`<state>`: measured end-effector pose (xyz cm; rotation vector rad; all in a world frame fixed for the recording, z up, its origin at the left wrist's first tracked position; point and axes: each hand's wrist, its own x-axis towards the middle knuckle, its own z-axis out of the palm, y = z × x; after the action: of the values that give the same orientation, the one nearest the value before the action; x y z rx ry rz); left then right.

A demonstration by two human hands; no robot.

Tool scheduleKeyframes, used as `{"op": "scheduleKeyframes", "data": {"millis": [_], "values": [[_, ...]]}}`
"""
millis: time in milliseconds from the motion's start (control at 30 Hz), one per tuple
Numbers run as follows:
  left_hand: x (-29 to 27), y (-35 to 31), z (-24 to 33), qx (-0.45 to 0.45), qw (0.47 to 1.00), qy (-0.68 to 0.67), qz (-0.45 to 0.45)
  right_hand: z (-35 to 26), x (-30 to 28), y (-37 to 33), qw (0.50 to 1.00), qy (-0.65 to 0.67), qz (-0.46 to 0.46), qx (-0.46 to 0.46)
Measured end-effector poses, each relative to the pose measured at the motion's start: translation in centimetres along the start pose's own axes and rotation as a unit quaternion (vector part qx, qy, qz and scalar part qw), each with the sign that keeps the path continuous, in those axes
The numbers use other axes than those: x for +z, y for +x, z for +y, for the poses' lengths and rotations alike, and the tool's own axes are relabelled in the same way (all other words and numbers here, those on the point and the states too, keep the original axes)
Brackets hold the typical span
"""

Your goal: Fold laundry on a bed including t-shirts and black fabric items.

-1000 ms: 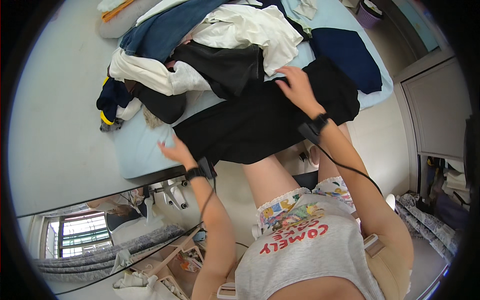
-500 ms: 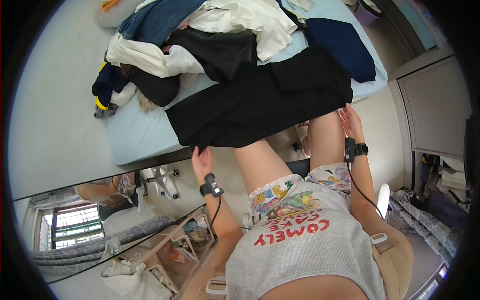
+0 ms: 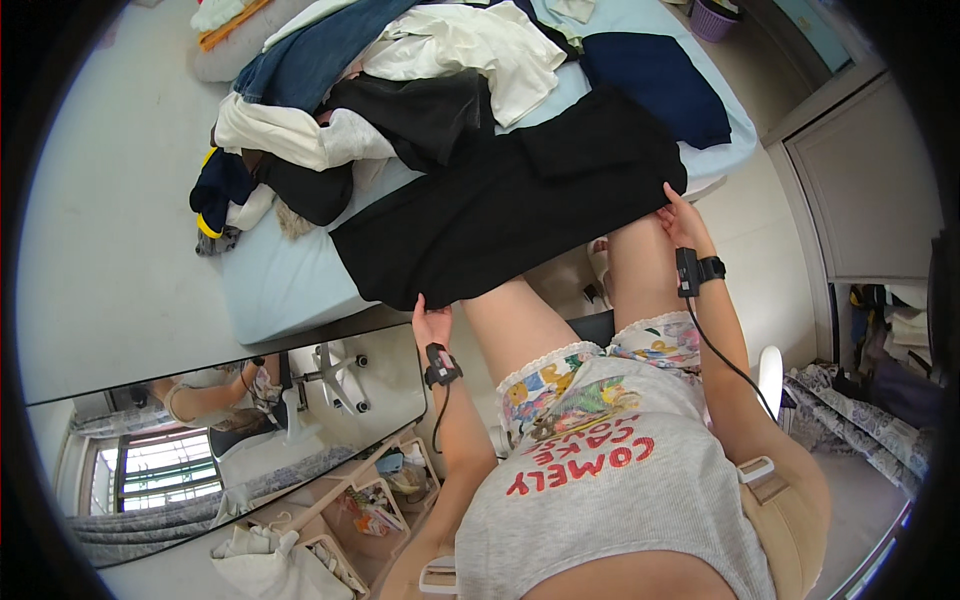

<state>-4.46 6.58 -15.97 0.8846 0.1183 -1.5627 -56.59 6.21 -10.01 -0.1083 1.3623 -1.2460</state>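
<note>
Bed (image 3: pixel 275 285) under black garment (image 3: pixel 500 215), purple basket (image 3: pixel 711 24), mirror (image 3: pixel 265 440)

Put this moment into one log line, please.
Left hand: holds near edge of black garment; right hand: holds same edge, farther right; clothes pile: beyond it; folded navy cloth: beyond, right

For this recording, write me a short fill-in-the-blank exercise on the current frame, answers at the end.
1. The left hand and right hand are at the near edge of a spread garment whose colour is ____.
2. In the picture, the folded navy garment lies to the ____ of the white garment.
3. The basket near the top edge is coloured ____.

Missing words: black; right; purple.
</note>
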Motion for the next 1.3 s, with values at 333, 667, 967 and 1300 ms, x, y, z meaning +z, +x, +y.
{"op": "scheduleKeyframes", "data": {"millis": [333, 667, 967, 1300], "values": [[1.8, -3.2, 2.8, 0.118, 0.991, -0.037, 0.050, -2.2, 1.9, -2.4, 0.977, 0.193, -0.040, -0.079], [0.3, -5.8, 2.6, 0.061, 0.988, 0.111, 0.091, -2.9, 0.1, -2.1, 0.979, 0.129, -0.037, -0.155], [0.6, -5.5, 8.4, 0.100, 0.992, 0.022, 0.071, -5.6, 0.8, -4.0, 0.971, 0.194, 0.003, -0.138], [0.0, -9.0, 7.5, 0.093, 0.949, 0.240, 0.179, -6.1, -1.0, -4.4, 0.972, 0.215, 0.037, -0.084]]}}
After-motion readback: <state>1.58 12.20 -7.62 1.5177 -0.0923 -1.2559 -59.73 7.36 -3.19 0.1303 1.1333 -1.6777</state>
